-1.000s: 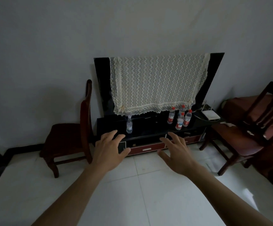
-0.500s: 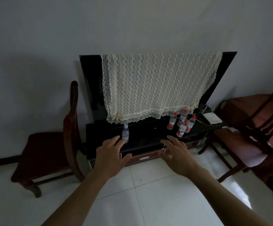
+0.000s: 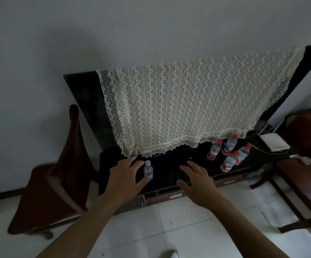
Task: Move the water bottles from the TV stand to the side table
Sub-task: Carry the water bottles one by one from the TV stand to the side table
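The left hand point(image 3: 126, 176) is spread wide around a small clear bottle point(image 3: 148, 170) on the TV stand point(image 3: 171, 171), not yet gripping; the right hand point(image 3: 197, 180) hovers open. Four red-capped bottles point(image 3: 227, 153) cluster at two o'clock. A clumsy grab could topple the light bottle.

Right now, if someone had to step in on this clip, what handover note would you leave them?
Left hand: open, fingers spread beside the lone clear bottle; no grip yet.
Right hand: open, holding nothing, over the TV stand.
Bottles: the lone clear bottle stands upright toward the stand's left; four red-capped bottles stand upright in a cluster toward its right, below the lace cloth.
Done: nothing; all five bottles are on the stand.
Left: move every bottle to the side table, which I cannot identify in this view. The lone bottle looks like the likely first pick.
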